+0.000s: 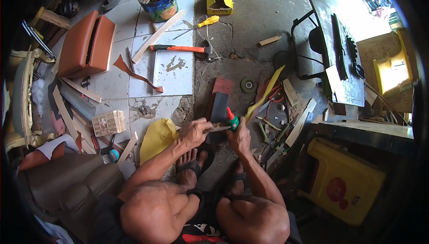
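Out in front of my knees, both hands are close together. My right hand (pixel 240 139) is closed round a small green bottle (pixel 233 123) with a red pointed nozzle, which looks like glue and tilts up and away. My left hand (pixel 195 133) pinches a thin, pale strip (pixel 219 129) whose far end reaches the bottle; its material is hard to tell. Just beyond the hands lies a dark grey flat block (pixel 220 106), with a reddish sheet (pixel 222 85) above it. A piece of yellow material (pixel 157 140) is spread beside my left forearm.
A hammer (pixel 183 48), a yellow-handled screwdriver (pixel 208 21) and a bucket (pixel 158 2) are at the far left. Brown padded pieces (pixel 85 45) stand left. Pliers and scraps lie right, near a yellow plastic stool (pixel 344 179) and a black-framed table (pixel 333 52).
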`<state>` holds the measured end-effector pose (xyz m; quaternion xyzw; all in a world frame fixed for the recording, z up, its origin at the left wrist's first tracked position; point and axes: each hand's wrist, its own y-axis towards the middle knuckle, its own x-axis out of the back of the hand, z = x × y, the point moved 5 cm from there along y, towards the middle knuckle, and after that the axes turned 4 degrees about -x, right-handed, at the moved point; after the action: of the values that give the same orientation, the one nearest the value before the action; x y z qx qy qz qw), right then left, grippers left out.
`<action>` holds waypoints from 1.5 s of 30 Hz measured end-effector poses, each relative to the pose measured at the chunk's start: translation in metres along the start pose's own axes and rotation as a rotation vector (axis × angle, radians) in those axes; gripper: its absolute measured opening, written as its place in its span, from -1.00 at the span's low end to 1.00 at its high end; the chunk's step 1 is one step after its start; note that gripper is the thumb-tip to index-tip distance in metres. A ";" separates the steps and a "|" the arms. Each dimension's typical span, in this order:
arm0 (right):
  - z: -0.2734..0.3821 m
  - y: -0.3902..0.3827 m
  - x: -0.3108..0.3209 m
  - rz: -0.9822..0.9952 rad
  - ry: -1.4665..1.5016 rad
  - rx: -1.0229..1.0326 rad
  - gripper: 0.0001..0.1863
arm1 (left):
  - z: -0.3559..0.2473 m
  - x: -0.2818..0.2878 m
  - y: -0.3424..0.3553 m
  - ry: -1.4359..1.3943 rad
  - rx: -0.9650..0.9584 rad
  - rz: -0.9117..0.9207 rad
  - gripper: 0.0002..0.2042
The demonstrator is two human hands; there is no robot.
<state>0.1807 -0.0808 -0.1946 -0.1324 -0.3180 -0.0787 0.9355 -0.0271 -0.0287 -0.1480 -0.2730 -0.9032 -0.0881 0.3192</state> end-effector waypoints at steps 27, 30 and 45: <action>0.093 0.020 0.064 0.011 -0.350 0.331 -0.49 | 0.063 0.225 -0.104 0.709 0.523 -0.784 -0.73; 0.106 0.024 0.063 0.050 -0.346 0.351 -0.57 | 0.077 0.167 -0.105 0.525 0.484 -0.760 -0.56; 0.129 0.015 0.064 0.061 -0.338 0.373 -0.55 | 0.142 0.085 -0.105 0.679 0.537 -0.368 -0.30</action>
<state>0.1605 -0.0324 -0.0598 0.0218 -0.4750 0.0332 0.8791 -0.2151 -0.0323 -0.2043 0.0279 -0.7721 0.0092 0.6348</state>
